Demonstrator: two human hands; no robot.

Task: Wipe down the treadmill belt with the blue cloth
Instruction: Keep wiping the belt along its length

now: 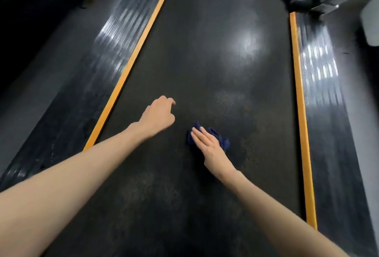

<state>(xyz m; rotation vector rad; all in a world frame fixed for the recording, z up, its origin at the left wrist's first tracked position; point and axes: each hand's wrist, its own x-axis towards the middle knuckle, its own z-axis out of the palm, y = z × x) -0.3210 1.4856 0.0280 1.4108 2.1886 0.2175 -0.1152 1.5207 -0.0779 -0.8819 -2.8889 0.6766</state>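
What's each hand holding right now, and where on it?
Nothing is gripped. The right hand presses flat, fingers straight, on the bunched blue cloth on the treadmill belt. The left hand, fingers curled, holds nothing.

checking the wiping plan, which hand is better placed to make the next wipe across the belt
Right. The right hand lies flat on the crumpled dark blue cloth on the black treadmill belt; the left hand holds nothing.
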